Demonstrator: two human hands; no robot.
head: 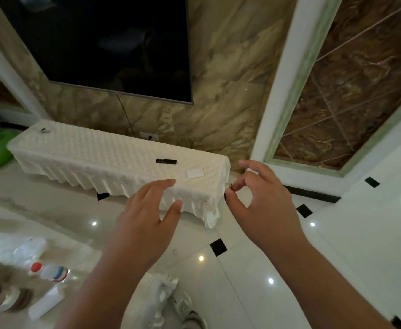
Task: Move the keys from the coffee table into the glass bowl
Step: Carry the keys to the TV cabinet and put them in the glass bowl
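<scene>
A small dark object [225, 196] is seen pinched between the thumb and forefinger of the right hand [261, 205], held in the air just off the right end of a long low cabinet draped in white quilted cloth [94, 150]. The object is too small for it to be told whether it is the keys. The remaining fingers of that hand are spread and curled loosely above the pinch.

The left hand [147, 219] is held flat and released, fingers together and thumb apart, with nothing grasped; it is raised in front of the cabinet's front edge, beside the right hand but apart from it.

On the cabinet top, near its right end, a slim black remote control [166, 161] and a white rectangular card [195, 173] are laid near each other. At the far left corner a small clear item [43, 131] is set; what it is cannot be told. A large dark wall-mounted television [94, 43] is hung above.

At the lower left, the pale marble-topped coffee table [52, 224] is crowded with a red-capped bottle [36, 267], a clear labelled plastic bottle [54, 273] and a white box [46, 305]. A glossy white tiled floor with black diamond insets [218, 247] is spread below.
</scene>
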